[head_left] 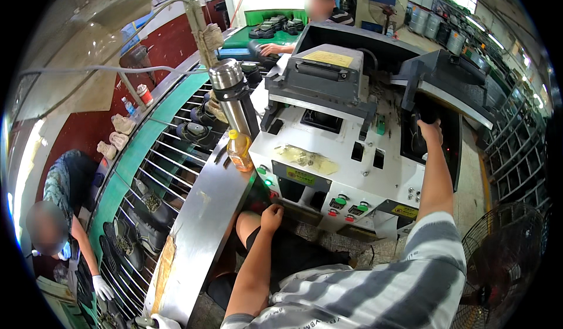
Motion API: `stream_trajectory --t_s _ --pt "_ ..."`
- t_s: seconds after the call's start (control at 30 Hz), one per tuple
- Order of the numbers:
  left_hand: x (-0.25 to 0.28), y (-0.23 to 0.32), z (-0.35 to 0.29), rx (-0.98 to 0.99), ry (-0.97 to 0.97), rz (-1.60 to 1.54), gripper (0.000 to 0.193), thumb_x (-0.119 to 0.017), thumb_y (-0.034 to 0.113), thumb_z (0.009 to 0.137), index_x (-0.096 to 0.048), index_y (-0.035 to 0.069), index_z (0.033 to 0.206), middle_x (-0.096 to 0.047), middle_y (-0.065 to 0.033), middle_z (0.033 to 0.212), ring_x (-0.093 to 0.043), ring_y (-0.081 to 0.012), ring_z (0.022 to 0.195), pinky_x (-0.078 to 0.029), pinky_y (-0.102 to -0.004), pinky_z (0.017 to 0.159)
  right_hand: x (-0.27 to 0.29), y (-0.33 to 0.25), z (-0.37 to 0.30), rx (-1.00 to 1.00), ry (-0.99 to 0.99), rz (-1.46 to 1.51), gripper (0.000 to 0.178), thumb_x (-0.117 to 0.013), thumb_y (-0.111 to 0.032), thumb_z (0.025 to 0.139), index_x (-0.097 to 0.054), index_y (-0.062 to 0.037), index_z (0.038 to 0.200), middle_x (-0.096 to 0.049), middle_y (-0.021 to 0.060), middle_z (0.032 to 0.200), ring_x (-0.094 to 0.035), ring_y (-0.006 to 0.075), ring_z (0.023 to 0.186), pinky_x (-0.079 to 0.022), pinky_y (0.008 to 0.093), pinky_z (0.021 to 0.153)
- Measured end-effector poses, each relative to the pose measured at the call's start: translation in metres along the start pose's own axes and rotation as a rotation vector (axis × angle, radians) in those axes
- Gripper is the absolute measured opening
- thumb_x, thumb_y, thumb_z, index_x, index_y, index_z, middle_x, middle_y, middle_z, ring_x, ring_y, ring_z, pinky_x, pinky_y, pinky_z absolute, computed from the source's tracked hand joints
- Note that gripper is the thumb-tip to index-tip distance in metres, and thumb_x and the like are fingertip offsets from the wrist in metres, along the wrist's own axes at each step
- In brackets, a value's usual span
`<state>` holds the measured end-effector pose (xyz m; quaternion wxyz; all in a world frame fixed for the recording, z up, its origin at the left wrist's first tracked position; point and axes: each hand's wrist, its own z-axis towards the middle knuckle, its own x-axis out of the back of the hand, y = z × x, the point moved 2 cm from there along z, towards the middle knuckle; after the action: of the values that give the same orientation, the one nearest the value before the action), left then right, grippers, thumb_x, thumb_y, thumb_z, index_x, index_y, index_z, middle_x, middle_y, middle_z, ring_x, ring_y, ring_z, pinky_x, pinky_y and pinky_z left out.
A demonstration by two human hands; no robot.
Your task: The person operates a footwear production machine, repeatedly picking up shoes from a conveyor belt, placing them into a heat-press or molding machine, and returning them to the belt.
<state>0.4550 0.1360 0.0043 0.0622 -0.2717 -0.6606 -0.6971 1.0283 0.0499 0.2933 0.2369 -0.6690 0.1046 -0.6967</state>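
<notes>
My right hand (431,132) reaches into the open right bay of a white press machine (346,170). Its fingers are closed round a dark shoe (416,134), much of which is lost in the bay's shadow. Above that bay, the grey hinged lid (451,85) is raised. My left hand (271,217) is by the machine's lower left front, close under a red button (274,195). Its fingers are curled in and nothing shows in them; I cannot tell whether it touches the machine. The left lid (325,76) of the machine is down.
A steel thermos (234,100) and a bottle of orange drink (239,150) stand on the metal ledge (205,203). A rod conveyor (170,170) carries black shoes at left. Two co-workers handle shoes, one far, one left. A caged fan (498,258) stands at lower right.
</notes>
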Motion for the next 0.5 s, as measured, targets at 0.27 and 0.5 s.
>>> stream_trajectory --t_s 0.27,0.5 --pt "0.001 0.006 -0.007 -0.052 -0.006 0.081 0.023 -0.059 0.02 0.083 -0.068 0.003 0.096 -0.069 -0.0184 0.088 -0.068 -0.0321 0.085 -0.053 -0.0398 0.075 0.004 0.075 -0.095 0.243 0.563 0.244 0.094 -0.08 -0.043 0.066 -0.039 0.0015 0.138 -0.053 0.0268 0.124 -0.052 0.0428 0.115 -0.045 0.0512 0.097" --pt "-0.007 -0.035 0.0 0.266 -0.195 -0.906 0.021 -0.057 0.02 0.091 -0.063 0.005 0.106 -0.067 -0.0076 0.094 -0.063 -0.0173 0.082 -0.051 -0.03 0.075 -0.049 0.158 -0.117 0.418 0.402 1.036 0.062 -0.077 -0.019 0.074 -0.049 0.0152 0.118 -0.059 0.0214 0.12 -0.059 0.0309 0.102 -0.048 0.0411 0.093"
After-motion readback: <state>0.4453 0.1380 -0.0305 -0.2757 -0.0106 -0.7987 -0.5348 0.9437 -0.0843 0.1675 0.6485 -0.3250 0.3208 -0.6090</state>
